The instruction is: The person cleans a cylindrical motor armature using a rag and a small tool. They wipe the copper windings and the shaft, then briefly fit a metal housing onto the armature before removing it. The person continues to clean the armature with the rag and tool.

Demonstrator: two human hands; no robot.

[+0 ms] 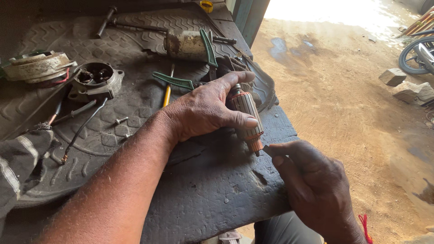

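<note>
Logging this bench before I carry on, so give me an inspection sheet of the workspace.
Surface: dark rubber mat over the bench, worn and dirty.
Job's things: motor armature gripped by left hand; right hand holds a small dark piece at its copper end.
Clutter: green-handled pliers, cylindrical motor housing, end cover, round plate, loose screw.
Fingers: both hands closed on their items.
Cables: dark leads from the end cover.
Surroundings: dirt ground, stones, wheel.
</note>
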